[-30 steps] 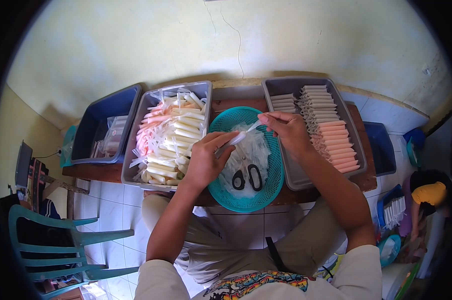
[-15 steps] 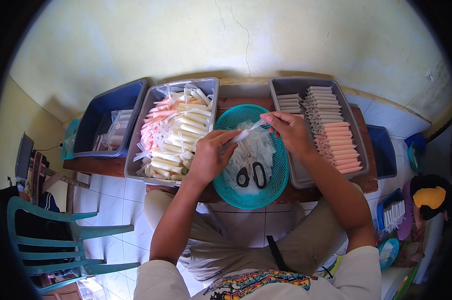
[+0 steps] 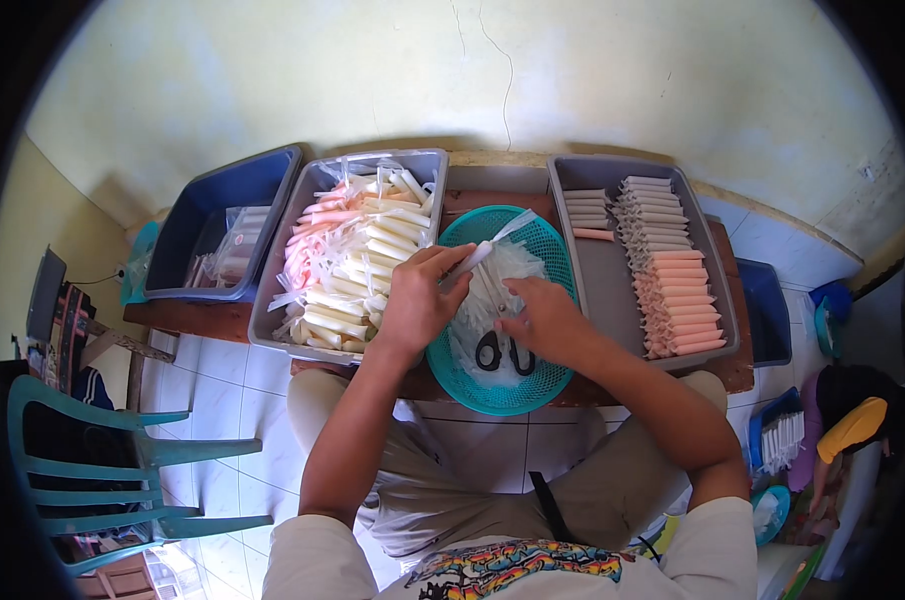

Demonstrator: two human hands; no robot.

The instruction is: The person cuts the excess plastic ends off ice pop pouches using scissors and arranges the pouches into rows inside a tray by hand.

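Observation:
My left hand (image 3: 420,305) is closed around a white plastic-wrapped ice pop tube (image 3: 470,262), whose loose clear end (image 3: 516,226) sticks up to the right. Fingers apart, my right hand (image 3: 545,318) hangs over the teal mesh basket (image 3: 443,372), close to a pair of scissors (image 3: 489,352) with black handles. The scissors lie on a heap of clear plastic scraps (image 3: 518,264) in the basket, and my right hand partly covers them. I cannot make out whether the fingers touch them.
Left of the basket, a grey bin (image 3: 439,170) holds a loose pile of cream and pink tubes (image 3: 388,243). To the right, another grey bin (image 3: 603,320) has tubes in neat rows (image 3: 683,290). Beyond are blue bins (image 3: 178,293), a green chair (image 3: 83,415) and a person's yellow sleeve (image 3: 853,428).
My right hand has let go of the tube's clear plastic end and moved down and left over the scissors. My left hand still holds the tube, now tilted more upward.

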